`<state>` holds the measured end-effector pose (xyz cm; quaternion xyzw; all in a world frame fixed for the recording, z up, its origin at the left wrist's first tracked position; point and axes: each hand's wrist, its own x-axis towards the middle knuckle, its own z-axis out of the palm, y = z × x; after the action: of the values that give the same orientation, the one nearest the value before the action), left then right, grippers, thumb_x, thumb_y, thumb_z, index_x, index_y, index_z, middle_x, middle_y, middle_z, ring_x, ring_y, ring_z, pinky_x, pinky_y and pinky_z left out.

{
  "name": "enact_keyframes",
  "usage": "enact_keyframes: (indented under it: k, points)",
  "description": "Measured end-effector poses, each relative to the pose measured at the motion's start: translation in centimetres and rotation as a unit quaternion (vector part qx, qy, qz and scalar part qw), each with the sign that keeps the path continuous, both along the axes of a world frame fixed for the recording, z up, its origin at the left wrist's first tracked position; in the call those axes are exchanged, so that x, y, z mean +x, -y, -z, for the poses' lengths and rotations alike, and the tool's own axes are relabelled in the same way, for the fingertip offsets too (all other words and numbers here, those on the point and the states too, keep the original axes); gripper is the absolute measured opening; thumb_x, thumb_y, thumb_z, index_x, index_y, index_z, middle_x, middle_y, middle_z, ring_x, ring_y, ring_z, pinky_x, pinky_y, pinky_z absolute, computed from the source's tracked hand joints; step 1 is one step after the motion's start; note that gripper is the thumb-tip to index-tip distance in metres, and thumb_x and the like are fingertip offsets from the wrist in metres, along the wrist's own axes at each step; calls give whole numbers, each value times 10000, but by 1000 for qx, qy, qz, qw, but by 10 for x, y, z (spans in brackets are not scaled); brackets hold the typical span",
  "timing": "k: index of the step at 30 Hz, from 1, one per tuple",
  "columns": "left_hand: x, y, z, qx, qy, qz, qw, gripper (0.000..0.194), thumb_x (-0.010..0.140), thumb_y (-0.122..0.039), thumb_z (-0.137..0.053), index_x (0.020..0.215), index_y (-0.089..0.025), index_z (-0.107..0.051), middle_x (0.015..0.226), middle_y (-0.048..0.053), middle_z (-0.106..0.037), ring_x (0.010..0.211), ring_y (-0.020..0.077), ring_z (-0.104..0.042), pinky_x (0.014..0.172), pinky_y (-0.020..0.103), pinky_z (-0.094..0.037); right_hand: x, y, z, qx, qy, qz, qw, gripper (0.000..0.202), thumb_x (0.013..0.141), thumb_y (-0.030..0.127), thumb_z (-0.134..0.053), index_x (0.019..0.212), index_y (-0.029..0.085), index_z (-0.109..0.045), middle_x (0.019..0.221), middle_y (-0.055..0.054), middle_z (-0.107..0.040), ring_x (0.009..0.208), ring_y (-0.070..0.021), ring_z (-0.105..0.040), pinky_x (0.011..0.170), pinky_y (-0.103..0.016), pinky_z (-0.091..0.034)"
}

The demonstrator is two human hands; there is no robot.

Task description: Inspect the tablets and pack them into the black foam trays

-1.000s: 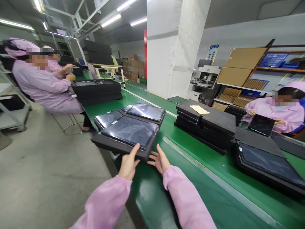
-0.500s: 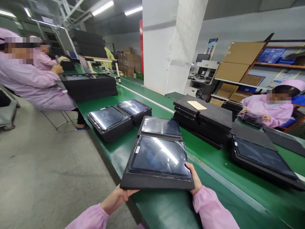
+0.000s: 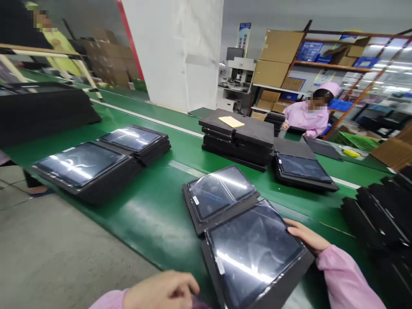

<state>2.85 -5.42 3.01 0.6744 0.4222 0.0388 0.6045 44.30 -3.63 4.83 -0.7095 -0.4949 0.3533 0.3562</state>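
My right hand (image 3: 307,237) grips the right edge of a black foam tray (image 3: 283,286), thumb on top near the screen. The tray carries two flat glass screens in clear film: a near screen (image 3: 252,253) and a far screen (image 3: 222,191), each with a small white label. It lies at an angle over the green bench. My left hand (image 3: 161,291) is off the tray, to its left at the bottom of the view. Its fingers are loosely bent and apart, with nothing visible in them.
On the green bench (image 3: 144,223), another foam stack with screens (image 3: 80,161) lies at left. A foam pile (image 3: 238,133) bears a yellow paper slip (image 3: 231,122). Beyond it is a tray with one screen (image 3: 304,167). More black trays (image 3: 380,223) stand at right. A co-worker (image 3: 309,113) sits opposite.
My left hand has come off the tray and sits apart from it. The tray has turned and shifted rightward in view, with my right hand still gripping it. The camera has swung right.
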Motion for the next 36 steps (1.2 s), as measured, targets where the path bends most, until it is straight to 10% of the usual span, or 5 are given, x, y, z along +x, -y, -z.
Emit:
enact_keyframes:
  k: [5,8,16,29,36]
  points:
    - [16,-63,-19,113,95,-372,916,372,613,-515,-760,905,-284,-759,1049,88,-801,1116,335,-698,1003,375,-532,59,50,-44,49,144,245,957,567,584,682,-656,914,227,-735,854,-148,-771,913,-407,-739,911,-602,-553]
    - [45,-100,-9,136,137,-506,841,310,648,-392,-727,927,-257,-717,1303,105,-714,1324,312,-579,1148,382,-420,44,96,-34,85,198,290,932,784,642,707,-639,1236,195,-646,1128,-169,-752,1116,-383,-703,1071,-559,-489]
    - [79,-120,6,27,168,-481,860,140,697,-325,-671,740,-231,-765,1032,80,-807,1271,311,-613,1193,391,-374,-26,159,62,-34,-5,269,962,767,829,757,-494,1377,230,-593,1475,-82,-610,1515,-311,-369,1249,-449,-321]
    - [58,-3,36,-6,150,-513,845,475,693,-510,-719,1113,-290,-740,1309,32,-715,1417,330,-494,1215,421,-380,23,69,-24,-185,340,141,911,574,784,618,-530,1078,171,-738,868,-195,-804,859,-457,-770,817,-598,-593]
    - [44,1,36,1,151,-470,870,523,665,-596,-730,1056,-251,-767,1183,90,-738,1237,363,-609,1111,444,-474,-34,-45,-57,7,401,-139,906,562,894,483,-553,1294,108,-679,1296,-210,-718,1192,-378,-697,1038,-468,-538]
